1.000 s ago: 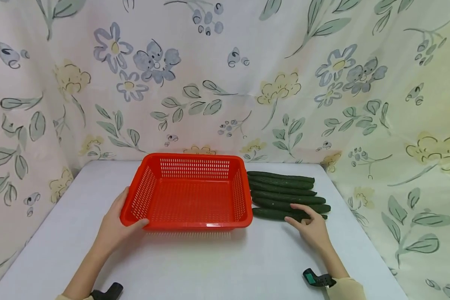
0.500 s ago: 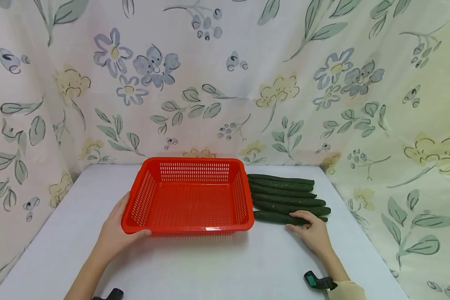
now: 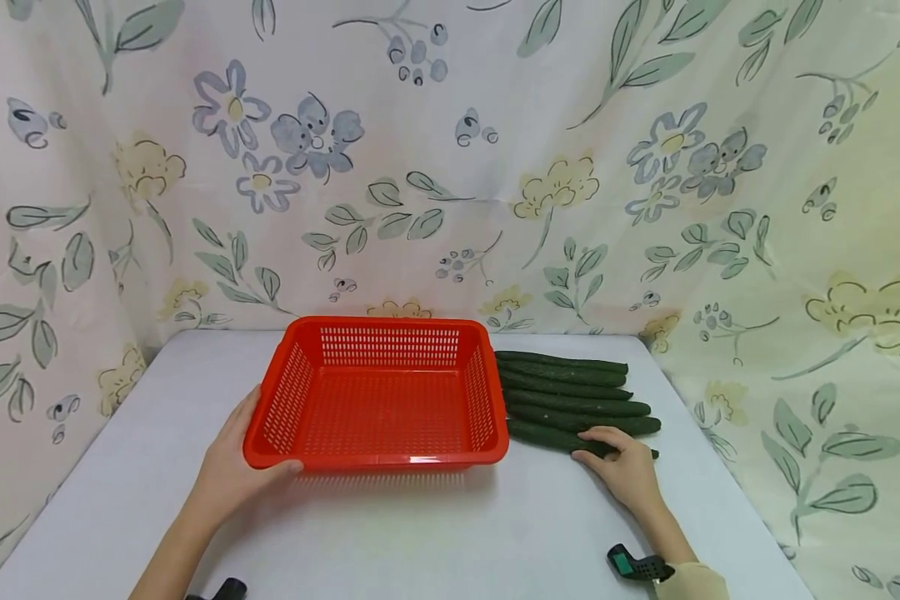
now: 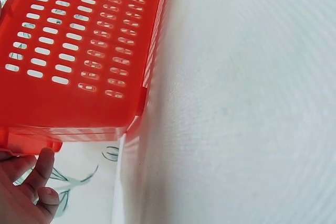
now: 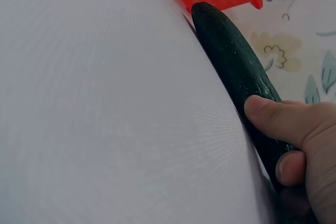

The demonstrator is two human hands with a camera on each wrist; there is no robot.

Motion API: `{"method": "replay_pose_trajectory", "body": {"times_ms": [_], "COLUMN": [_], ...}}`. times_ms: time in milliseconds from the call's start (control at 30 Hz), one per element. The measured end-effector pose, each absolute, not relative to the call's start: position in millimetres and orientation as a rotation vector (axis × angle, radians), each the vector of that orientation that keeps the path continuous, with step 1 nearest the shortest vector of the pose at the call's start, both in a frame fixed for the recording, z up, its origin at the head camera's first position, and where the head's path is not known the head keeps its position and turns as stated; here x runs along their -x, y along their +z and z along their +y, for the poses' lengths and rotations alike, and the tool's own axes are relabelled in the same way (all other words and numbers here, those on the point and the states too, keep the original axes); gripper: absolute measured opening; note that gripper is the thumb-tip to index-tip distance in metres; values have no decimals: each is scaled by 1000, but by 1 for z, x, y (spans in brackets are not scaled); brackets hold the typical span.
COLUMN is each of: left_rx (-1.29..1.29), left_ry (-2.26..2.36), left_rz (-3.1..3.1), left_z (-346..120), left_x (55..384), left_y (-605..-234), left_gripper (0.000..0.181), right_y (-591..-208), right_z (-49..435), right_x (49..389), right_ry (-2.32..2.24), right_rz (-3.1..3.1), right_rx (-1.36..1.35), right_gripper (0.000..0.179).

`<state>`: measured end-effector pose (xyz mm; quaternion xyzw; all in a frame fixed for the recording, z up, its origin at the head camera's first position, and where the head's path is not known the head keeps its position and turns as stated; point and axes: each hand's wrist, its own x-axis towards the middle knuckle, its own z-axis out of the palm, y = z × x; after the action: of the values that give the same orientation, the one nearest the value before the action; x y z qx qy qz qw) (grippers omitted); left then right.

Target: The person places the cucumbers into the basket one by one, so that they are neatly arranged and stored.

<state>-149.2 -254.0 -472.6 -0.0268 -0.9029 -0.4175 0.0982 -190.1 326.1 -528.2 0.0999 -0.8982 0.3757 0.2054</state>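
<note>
My left hand [image 3: 225,475] holds the red plastic basket [image 3: 390,460] at its front left corner, thumb on the front rim. In the left wrist view, curled fingers [image 4: 42,169] sit under the basket's rim [image 4: 79,108]. My right hand [image 3: 632,471] pinches the front cucumber [image 3: 542,435] towards its right end. The right wrist view has the thumb [image 5: 273,116] and a finger on the dark green cucumber [image 5: 228,51]. Behind it several more cucumbers [image 3: 570,406] lie side by side, right of the basket. The basket's inside has nothing in it.
Everything stands on a white table [image 3: 390,542]. A floral curtain [image 3: 450,167] hangs behind the table and along both sides. The basket's right wall stands close to the cucumbers' left ends. Black bands [image 3: 640,567] are on the wrists.
My right hand has come down onto the front cucumber and gripped it. That cucumber's right end has swung slightly towards me, away from the others. The left hand and basket keep their places.
</note>
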Motion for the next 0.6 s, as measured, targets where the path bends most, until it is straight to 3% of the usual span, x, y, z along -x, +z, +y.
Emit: {"method": "replay_pose_trajectory", "body": {"times_ms": [267,600], "left_rx": [78,67], "left_ry": [-1246,-1277], "left_rz": [-2672,-2672], "left_z": [-252,-253], "left_x": [148,147], "left_y": [-471,-472], "left_gripper": [129,130], "right_y": [-526,-526], "right_z": [327,327], "right_x": [185,190], "right_ry": [1283,1336], "right_rz": [-2656,-2637], "right_rx": [-54,-11], "right_gripper": [35,32]}}
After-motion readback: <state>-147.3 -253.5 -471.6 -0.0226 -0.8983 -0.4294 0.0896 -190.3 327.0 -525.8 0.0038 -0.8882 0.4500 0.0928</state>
